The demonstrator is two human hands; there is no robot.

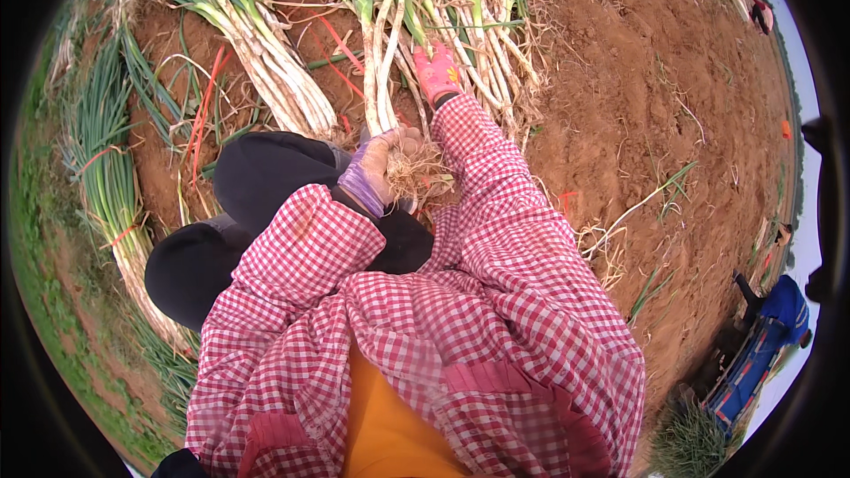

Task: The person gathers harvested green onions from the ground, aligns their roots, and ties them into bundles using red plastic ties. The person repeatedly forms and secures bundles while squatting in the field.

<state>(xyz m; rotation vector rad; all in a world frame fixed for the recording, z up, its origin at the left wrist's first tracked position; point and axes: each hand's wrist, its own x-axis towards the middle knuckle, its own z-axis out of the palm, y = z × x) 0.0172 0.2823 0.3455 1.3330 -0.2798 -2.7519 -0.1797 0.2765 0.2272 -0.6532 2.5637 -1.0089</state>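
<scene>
In a worn purple-cuffed glove, my left hand (375,169) is closed around the root ends of a few long green onions (380,79). Their white stalks rise away from me, and tangled dry roots (415,169) spill out past my fingers. My right hand (436,72), in a pink flower-patterned glove, reaches into a loose heap of green onions (488,46). Its fingers meet a stalk at the heap's left side; the fingertips are partly hidden by leaves. A thick row of cleaner white-stalked green onions (279,73) lies on the soil just left of my hands.
Red tying strips (204,113) lie on the soil at left. Beyond them is a tied green onion bundle (109,179). My bent knees (272,166) are close below my left hand. Brown soil (611,93) with stray onions extends right, toward a person in blue (787,309) by a blue cart (744,372).
</scene>
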